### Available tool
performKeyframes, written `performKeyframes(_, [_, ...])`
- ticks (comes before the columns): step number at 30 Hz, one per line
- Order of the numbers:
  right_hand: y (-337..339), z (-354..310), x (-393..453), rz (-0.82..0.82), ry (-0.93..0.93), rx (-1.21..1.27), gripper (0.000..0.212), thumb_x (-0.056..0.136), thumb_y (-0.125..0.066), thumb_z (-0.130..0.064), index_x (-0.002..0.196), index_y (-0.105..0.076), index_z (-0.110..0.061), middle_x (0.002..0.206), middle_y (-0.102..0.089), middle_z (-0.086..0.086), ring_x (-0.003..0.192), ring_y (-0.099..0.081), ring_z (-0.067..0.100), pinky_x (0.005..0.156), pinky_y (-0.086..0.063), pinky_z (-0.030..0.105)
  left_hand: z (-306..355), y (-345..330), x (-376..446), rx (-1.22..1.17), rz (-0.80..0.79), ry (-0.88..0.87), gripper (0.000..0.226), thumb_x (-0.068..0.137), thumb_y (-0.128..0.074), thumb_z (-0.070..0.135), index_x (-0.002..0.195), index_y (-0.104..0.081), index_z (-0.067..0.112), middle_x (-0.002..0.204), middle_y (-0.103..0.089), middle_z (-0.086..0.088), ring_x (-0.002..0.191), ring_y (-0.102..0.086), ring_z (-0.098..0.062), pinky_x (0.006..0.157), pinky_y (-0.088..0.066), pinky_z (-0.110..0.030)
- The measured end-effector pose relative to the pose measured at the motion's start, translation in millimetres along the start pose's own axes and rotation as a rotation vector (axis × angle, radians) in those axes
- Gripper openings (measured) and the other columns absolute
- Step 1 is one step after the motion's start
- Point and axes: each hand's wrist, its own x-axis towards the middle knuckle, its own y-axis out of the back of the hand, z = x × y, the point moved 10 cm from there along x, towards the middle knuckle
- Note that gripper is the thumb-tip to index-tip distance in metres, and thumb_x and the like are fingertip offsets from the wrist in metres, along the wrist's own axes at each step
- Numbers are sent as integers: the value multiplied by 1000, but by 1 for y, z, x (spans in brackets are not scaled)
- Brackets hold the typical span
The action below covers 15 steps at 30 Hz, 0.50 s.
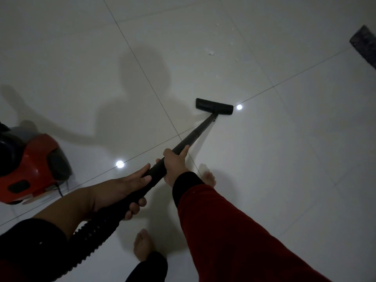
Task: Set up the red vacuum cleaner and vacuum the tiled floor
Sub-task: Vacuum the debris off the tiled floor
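Note:
The red vacuum cleaner (34, 169) stands on the white tiled floor (284, 159) at the left edge. Its black wand (195, 135) slants up and right to the flat black floor head (214, 106), which rests on a tile. My left hand (126, 192) grips the lower handle end of the wand, where the ribbed black hose (91, 239) begins. My right hand (176, 161) is closed around the wand a little higher up. Small white scraps (210, 51) lie on the tiles beyond the floor head.
My two bare feet (143, 245) stand on the tiles below the wand. A dark mat edge (364, 45) shows at the far right. Two ceiling lights reflect as bright spots on the glossy floor. My shadow falls across the tiles at centre left.

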Motion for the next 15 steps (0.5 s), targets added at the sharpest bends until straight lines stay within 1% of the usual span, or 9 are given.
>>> performKeyframes(1, [1, -6, 4, 2, 7, -2, 83, 94, -44, -7, 147, 2, -52, 97, -45, -1, 79, -56, 16, 78, -50, 34, 4, 0, 5, 9, 8, -4, 111, 38, -89, 51, 134, -33, 56, 60, -54, -6, 41, -47, -11, 39, -45, -21])
performKeyframes(4, [7, -26, 20, 1, 22, -22, 83, 95, -43, -7, 147, 3, -53, 95, -45, -4, 78, -57, 16, 76, -51, 33, 20, -5, 23, 26, 39, -25, 82, 67, -67, 45, 138, -28, 54, 60, -52, -6, 41, -45, -10, 38, -43, -21])
performKeyframes(5, [9, -33, 25, 0, 25, -35, 83, 95, -43, -7, 147, 3, -53, 96, -45, -3, 77, -57, 15, 74, -51, 33, 26, -7, 30, 24, 45, -25, 78, 71, -63, 43, 139, -27, 53, 60, -52, -6, 40, -45, -10, 37, -43, -21])
performKeyframes(7, [12, -49, 36, 0, 28, -49, 82, 95, -43, -8, 147, 3, -52, 101, -46, -2, 76, -57, 15, 74, -51, 33, 39, -10, 42, 15, 48, -33, 83, 67, -68, 45, 139, -27, 54, 60, -51, -6, 40, -44, -10, 37, -43, -20])
performKeyframes(9, [13, -68, 48, -4, 28, -52, 82, 95, -43, -8, 147, 3, -52, 104, -45, 0, 76, -56, 16, 75, -52, 33, 55, -15, 53, -16, 27, -44, 100, 51, -81, 51, 136, -29, 57, 60, -52, -5, 41, -45, -10, 38, -43, -21])
performKeyframes(10, [13, -78, 54, -7, 27, -58, 82, 95, -43, -8, 147, 3, -52, 107, -44, 0, 76, -56, 16, 72, -52, 31, 63, -18, 59, -21, 24, -47, 103, 49, -83, 52, 136, -29, 58, 60, -52, -5, 41, -45, -10, 38, -44, -22])
performKeyframes(11, [14, -89, 60, -8, 28, -68, 82, 95, -43, -8, 147, 3, -52, 108, -42, 0, 76, -56, 15, 67, -52, 29, 72, -19, 66, -23, 34, -53, 98, 53, -80, 51, 137, -29, 57, 60, -52, -5, 41, -44, -10, 38, -44, -22])
performKeyframes(13, [17, -112, 73, -10, 27, -90, 82, 96, -43, -8, 147, 4, -52, 105, -41, -1, 75, -56, 15, 62, -50, 26, 92, -24, 81, -27, 58, -57, 76, 73, -67, 45, 138, -28, 56, 60, -50, -4, 41, -43, -10, 38, -42, -21])
performKeyframes(15, [18, -135, 86, -16, 20, -119, 83, 95, -43, -9, 146, 5, -53, 100, -42, -3, 75, -57, 15, 66, -51, 29, 111, -30, 96, -40, 82, -62, 57, 89, -51, 37, 139, -28, 55, 60, -48, -3, 41, -41, -9, 38, -42, -20])
